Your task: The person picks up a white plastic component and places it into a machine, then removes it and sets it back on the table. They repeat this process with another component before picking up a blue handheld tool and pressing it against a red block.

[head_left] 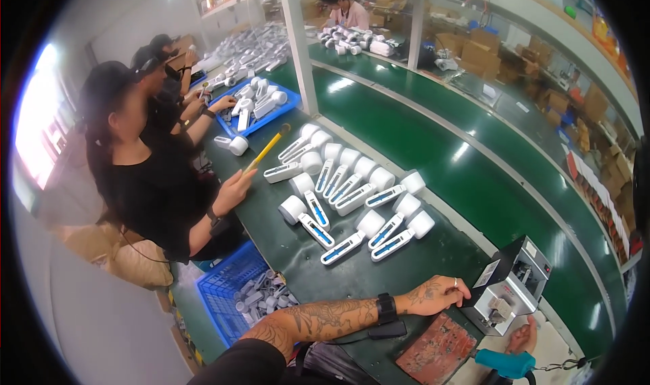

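Observation:
My left hand (433,296) has its fingers bent against the left side of a small silver and black box-shaped machine (514,283), which looks like a screw feeder. On that machine's near side is my right hand (523,336), its fingers partly curled; what they hold, if anything, is hidden. A teal electric screwdriver (504,363) hangs across in front of my right hand, beside a chain and hook. Under my left wrist lies a worn reddish plate (437,350). Beyond my left forearm, several white hair-dryer-shaped housings (352,246) lie in rows, blue strips showing in their open handles.
A blue crate (220,283) of small grey parts stands left of my forearm. A co-worker's hand (233,190) holds a yellow-handled brush (269,147) near the housings. A blue tray (288,105) of white parts sits farther off. The green conveyor belt (420,138) runs along the right side.

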Demonstrator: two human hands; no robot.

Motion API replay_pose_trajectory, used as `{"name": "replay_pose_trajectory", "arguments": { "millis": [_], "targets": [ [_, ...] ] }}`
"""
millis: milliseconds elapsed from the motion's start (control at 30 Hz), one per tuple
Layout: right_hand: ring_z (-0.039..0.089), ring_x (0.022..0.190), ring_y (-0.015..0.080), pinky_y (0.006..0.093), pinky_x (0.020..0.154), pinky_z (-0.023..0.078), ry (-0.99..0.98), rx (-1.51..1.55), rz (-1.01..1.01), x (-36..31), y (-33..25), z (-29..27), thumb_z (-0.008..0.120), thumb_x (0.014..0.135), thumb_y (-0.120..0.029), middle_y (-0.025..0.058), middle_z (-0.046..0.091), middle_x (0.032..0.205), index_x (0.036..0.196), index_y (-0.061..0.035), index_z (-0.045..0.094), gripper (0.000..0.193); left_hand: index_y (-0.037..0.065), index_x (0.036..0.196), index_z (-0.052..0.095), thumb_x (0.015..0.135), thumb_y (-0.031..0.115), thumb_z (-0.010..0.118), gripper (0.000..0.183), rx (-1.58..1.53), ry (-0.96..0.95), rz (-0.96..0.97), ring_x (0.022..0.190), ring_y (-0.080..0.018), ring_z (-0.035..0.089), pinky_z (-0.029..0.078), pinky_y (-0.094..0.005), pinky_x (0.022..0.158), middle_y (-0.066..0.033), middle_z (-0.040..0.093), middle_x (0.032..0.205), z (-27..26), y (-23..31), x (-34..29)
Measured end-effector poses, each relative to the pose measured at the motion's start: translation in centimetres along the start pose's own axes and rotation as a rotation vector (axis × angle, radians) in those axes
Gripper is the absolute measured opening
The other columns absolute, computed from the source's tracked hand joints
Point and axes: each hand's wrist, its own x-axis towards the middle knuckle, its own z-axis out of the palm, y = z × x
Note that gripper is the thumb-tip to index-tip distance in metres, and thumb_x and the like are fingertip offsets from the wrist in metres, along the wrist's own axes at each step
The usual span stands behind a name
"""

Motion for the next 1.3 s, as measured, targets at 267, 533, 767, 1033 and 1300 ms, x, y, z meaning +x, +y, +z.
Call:
{"name": "replay_pose_trajectory", "arguments": {
  "millis": [267, 533, 767, 1033, 1300],
  "targets": [
    [0.047, 0.062, 0.0050, 0.0203, 0.053, 0.036, -0.037, -0.028, -0.005, -0.2, 0.3, -1.6, 0.065, 0.095, -0.031, -0.0060, 0.053, 0.073, 0.115, -0.0046, 0.066, 0.033, 0.005, 0.112, 0.067, 0.099, 0.011, 0.051, 0.022, 0.017, -0.023, 0.037, 0.075, -0.0107, 0.063, 0.052, -0.0270, 0.069, -0.0043, 0.070, 0.089, 0.1, 0.1, 0.0],
    [0.047, 0.067, 0.0071, 0.0226, 0.056, 0.039, -0.087, 0.051, 0.003, -3.4, -1.0, 5.4, 0.062, 0.097, -0.022, -0.0047, 0.049, 0.076, 0.109, -0.0038, 0.065, 0.022, 0.005, 0.114, 0.067, 0.103, 0.012, 0.053, 0.019, -0.005, 0.017, -0.087, 0.077, -0.0075, 0.059, 0.049, -0.0223, 0.069, -0.0038, 0.070, 0.092, -0.7, -0.5, -0.2],
    [0.053, 0.071, 0.0112, 0.0255, 0.062, 0.043, -0.091, -0.024, 0.011, -4.3, -3.0, 4.8, 0.056, 0.101, -0.024, -0.0002, 0.054, 0.078, 0.113, -0.0010, 0.065, 0.028, 0.002, 0.108, 0.065, 0.102, 0.009, 0.054, 0.014, 0.021, 0.022, -0.105, 0.071, -0.0065, 0.054, 0.046, -0.0212, 0.066, -0.0057, 0.069, 0.089, 1.3, -0.1, 0.4],
    [0.053, 0.070, 0.0103, 0.0250, 0.061, 0.044, -0.162, 0.000, 0.017, -4.3, -1.5, 4.6, 0.054, 0.102, -0.024, 0.0005, 0.056, 0.081, 0.110, -0.0021, 0.067, 0.026, 0.003, 0.102, 0.063, 0.102, 0.011, 0.055, 0.011, 0.114, 0.091, -0.061, 0.066, -0.0061, 0.049, 0.039, -0.0209, 0.061, -0.0050, 0.066, 0.084, 1.0, -0.8, -0.4],
    [0.056, 0.068, 0.0115, 0.0259, 0.058, 0.043, -0.171, -0.036, -0.054, -4.0, -1.8, 3.5, 0.053, 0.101, -0.022, 0.0016, 0.057, 0.078, 0.108, -0.0031, 0.067, 0.025, 0.002, 0.103, 0.061, 0.103, 0.011, 0.054, 0.012, 0.131, 0.032, -0.001, 0.068, -0.0072, 0.048, 0.039, -0.0216, 0.063, -0.0043, 0.063, 0.084, 1.8, -0.7, 0.3]
  ]
}}
